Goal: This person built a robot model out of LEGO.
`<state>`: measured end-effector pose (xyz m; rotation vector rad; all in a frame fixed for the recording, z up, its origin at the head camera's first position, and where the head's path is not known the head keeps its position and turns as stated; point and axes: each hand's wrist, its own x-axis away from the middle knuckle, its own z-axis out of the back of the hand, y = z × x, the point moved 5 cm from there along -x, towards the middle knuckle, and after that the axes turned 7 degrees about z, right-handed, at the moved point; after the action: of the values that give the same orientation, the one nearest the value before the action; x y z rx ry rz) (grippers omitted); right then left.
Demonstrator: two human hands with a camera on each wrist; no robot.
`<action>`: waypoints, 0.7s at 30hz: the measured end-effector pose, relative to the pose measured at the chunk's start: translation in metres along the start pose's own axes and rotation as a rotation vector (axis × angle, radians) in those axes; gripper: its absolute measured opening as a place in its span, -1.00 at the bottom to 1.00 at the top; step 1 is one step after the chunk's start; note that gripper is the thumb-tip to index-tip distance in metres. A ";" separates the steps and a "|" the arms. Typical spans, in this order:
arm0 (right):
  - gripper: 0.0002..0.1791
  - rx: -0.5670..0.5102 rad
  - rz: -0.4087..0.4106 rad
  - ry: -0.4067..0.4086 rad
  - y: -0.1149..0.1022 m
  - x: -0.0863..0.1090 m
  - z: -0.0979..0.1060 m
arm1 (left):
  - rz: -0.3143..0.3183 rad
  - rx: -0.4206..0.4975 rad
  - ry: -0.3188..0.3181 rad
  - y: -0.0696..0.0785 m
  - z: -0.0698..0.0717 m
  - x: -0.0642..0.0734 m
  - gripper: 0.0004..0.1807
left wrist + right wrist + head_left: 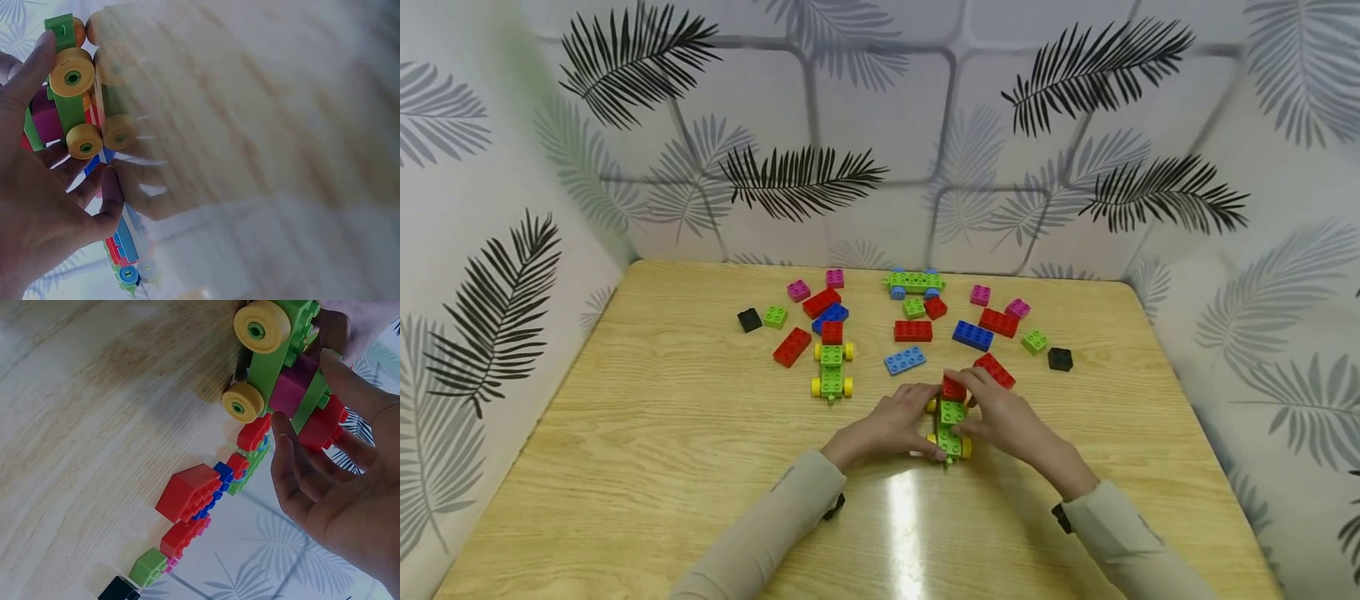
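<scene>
A toy car base [950, 443], green with yellow wheels, stands on the wooden table in front of me. Stacked on its far end are a purple brick [292, 384], a green brick [952, 412] and, on top, a red brick [953, 388]. My left hand [891, 423] holds the base from the left, its thumb at the near end and the other fingers by the far wheel. From the right, my right hand [1003, 415] grips the stack, thumb against the green brick and fingers around the far side.
Left of the hands stands a second green car [831, 383] with yellow wheels and a red brick [832, 333]. Farther back sits a green base with blue wheels [913, 282]. Loose bricks, including a light blue one [905, 361] and a black one [1060, 359], lie beyond the hands.
</scene>
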<state>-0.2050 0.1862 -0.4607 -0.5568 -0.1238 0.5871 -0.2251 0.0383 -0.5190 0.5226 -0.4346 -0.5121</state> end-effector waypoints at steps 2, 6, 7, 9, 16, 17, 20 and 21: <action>-0.16 0.004 -0.013 0.008 0.001 0.000 0.001 | 0.000 -0.006 0.001 0.001 0.000 0.000 0.15; -0.16 0.001 -0.030 0.003 0.001 -0.001 0.001 | -0.008 -0.016 -0.012 0.002 0.000 0.001 0.15; -0.16 0.001 -0.033 0.000 0.001 -0.001 0.001 | -0.012 -0.011 -0.020 0.001 0.000 0.001 0.15; -0.16 -0.001 -0.042 -0.003 0.002 -0.001 0.002 | -0.022 0.013 -0.035 -0.001 0.001 0.001 0.14; -0.16 0.018 -0.034 -0.001 0.006 -0.005 0.004 | 0.017 0.105 0.115 -0.013 0.023 -0.005 -0.28; -0.16 0.024 -0.026 0.003 0.007 -0.006 0.005 | 0.030 0.102 0.172 -0.014 0.028 -0.007 -0.36; -0.15 0.033 -0.022 0.016 0.010 -0.011 0.007 | 0.089 0.065 0.317 -0.018 0.041 -0.015 -0.52; -0.15 0.033 -0.025 0.018 0.012 -0.012 0.008 | 0.107 0.036 0.348 -0.019 0.043 -0.018 -0.54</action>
<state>-0.2233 0.1916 -0.4593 -0.5275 -0.1039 0.5585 -0.2680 0.0187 -0.5006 0.6061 -0.1382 -0.3021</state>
